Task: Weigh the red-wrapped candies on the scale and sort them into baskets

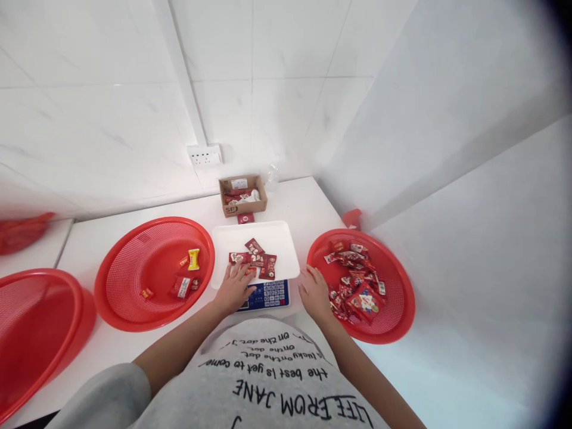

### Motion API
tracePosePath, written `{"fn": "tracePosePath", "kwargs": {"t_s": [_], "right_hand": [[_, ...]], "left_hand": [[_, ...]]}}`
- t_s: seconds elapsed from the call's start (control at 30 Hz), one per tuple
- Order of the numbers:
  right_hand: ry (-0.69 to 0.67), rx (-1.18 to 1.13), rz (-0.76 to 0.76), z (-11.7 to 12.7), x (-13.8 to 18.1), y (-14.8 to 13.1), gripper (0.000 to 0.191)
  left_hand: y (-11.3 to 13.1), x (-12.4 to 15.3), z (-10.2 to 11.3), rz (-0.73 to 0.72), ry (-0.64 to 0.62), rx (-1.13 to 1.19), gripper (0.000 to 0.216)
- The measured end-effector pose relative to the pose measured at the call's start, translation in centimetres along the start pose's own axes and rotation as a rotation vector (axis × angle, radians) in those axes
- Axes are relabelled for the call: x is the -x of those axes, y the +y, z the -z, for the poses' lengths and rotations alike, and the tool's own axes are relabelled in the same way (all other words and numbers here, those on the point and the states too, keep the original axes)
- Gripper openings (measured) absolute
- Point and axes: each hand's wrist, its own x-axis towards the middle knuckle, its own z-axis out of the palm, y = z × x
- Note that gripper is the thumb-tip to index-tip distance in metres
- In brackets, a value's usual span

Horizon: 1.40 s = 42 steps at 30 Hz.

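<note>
A white tray (286, 235) sits on a scale (268, 295) and holds a few red packets (259, 257). The left basket (134, 262) holds a yellow packet (193, 259) and a few red ones; the right basket (393, 280) holds a heap of red sweets (357, 280). A cardboard box (242, 195) stands behind. The left hand (235, 286) lies open, fingers on the tray's packets, gripping nothing. The right hand (315, 291) rests open by the tray's edge, empty
</note>
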Motion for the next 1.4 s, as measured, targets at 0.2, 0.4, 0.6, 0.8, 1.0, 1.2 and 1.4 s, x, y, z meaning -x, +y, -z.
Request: {"fn": "tracePosePath", "kwargs": {"t_s": [0.2,0.4,0.6,0.8,1.0,1.2,1.4], "right_hand": [[-0.004,-0.074,-0.015,-0.6,0.8,0.9,0.042],[-0.036,-0.089,-0.047,-0.4,0.7,0.7,0.042],[-0.06,-0.041,-0.051,-0.2,0.9,0.4,0.042],[-0.049,-0.019,-0.048,-0.3,1.0,0.3,0.042],[-0.062,-0.016,-0.049,-0.3,1.0,0.4,0.043],[-0.063,-0.025,-0.046,-0.9,1.1,1.2,0.044],[-0.039,-0.018,-0.032,-1.1,1.1,1.1,0.042]], "left_hand": [[-0.2,0.6,0.1,-0.019,0.002,0.022,0.042],[1.1,-3.2,0.2,0.123,0.061,0.055,0.06],[1.9,-6.0,-0.8,0.209,0.017,0.058,0.065],[0.3,-5.7,-1.2,-0.005,0.042,-0.022,0.064],[-2.1,-5.1,0.4,0.012,0.032,-0.02,0.063],[-8.3,-0.7,4.5,0.558,0.21,-0.065,0.061],[-16.6,9.7,7.2,1.093,0.178,-0.164,0.072]]}}
